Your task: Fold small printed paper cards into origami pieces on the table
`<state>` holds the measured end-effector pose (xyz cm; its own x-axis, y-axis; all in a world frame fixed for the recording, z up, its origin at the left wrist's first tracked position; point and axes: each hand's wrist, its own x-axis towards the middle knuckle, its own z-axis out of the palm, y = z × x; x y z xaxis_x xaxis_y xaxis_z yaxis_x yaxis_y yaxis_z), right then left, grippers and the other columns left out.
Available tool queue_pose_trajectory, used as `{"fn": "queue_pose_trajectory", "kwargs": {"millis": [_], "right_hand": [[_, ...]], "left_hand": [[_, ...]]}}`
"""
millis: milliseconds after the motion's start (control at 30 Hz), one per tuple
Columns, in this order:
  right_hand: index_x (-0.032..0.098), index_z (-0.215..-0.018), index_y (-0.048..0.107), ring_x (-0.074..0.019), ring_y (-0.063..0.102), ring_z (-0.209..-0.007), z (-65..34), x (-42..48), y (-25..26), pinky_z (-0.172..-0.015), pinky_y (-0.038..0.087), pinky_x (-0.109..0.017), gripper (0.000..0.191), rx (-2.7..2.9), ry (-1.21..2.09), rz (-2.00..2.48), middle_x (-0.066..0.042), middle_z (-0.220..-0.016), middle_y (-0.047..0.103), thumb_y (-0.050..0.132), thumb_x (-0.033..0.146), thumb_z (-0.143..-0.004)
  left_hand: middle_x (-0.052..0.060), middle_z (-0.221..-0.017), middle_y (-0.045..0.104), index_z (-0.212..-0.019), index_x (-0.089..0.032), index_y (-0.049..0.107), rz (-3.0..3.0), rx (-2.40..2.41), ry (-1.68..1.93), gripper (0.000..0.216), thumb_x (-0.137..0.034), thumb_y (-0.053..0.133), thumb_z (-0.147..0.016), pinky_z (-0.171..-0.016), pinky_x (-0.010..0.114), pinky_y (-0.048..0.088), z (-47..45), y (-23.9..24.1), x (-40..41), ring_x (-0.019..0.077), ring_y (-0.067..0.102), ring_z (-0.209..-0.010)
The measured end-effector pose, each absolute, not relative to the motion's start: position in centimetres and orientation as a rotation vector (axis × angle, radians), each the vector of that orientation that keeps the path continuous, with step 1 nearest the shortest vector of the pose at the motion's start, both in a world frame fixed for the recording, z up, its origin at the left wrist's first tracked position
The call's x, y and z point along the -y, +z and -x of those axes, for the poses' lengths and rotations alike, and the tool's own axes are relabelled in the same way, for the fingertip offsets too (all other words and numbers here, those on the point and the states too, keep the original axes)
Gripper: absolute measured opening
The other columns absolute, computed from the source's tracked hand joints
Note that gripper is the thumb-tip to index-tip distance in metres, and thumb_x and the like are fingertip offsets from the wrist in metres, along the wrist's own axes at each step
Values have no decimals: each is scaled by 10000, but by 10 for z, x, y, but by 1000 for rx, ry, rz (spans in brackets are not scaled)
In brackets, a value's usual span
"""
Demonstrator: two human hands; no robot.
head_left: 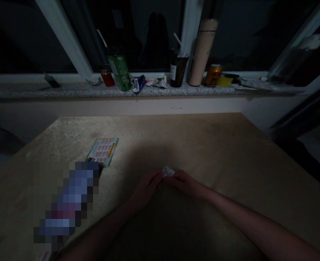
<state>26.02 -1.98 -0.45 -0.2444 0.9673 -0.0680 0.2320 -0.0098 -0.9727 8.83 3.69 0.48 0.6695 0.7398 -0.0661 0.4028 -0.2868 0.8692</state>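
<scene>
A small piece of folded paper point(167, 171), whitish with dark and reddish print, comes to a point at its top. My left hand point(148, 184) pinches its left side. On the other side my right hand point(186, 182) grips it with the fingers closed. Both hands are over the middle of the wooden table point(203, 145), and their shadow falls around them. The light is dim, so the finer folds of the paper cannot be made out.
Left on the table lies a printed card point(103, 150), beside a pixelated patch point(73, 199). Along the stone windowsill point(75, 90) stand a green container point(119, 70), a dark cup with a straw point(179, 70), a tall beige flask point(203, 52), an orange can point(213, 75) and crumpled wrappers point(138, 83).
</scene>
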Motion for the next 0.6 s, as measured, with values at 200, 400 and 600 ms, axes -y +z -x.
{"fn": "queue_pose_trajectory", "kwargs": {"millis": [200,400,600], "right_hand": [[175,-568,434,-73,254,-488,-262,21,-8,-431,211,-211,505,1584,1311,1238,53,-535,310,404,587,-859],[176,-533,403,-70,228,-471,-262,23,-7,-428,174,-221,531,1544,1297,1273,57,-510,278,441,619,-824],[163,-634,498,-81,277,-514,-258,22,1,-483,266,-211,516,1459,1274,1243,45,-563,346,410,630,-834]], "left_hand": [[-20,-657,507,-686,-186,511,-1912,-904,439,357,-415,364,-917,-652,245,379,-89,6,-36,160,505,-675],[-22,-673,528,-710,-182,535,-1925,-844,407,349,-405,369,-920,-630,232,369,-90,11,-36,154,502,-667],[-28,-643,510,-724,-179,549,-1895,-832,402,355,-418,370,-915,-616,228,363,-90,12,-36,145,487,-634]]}}
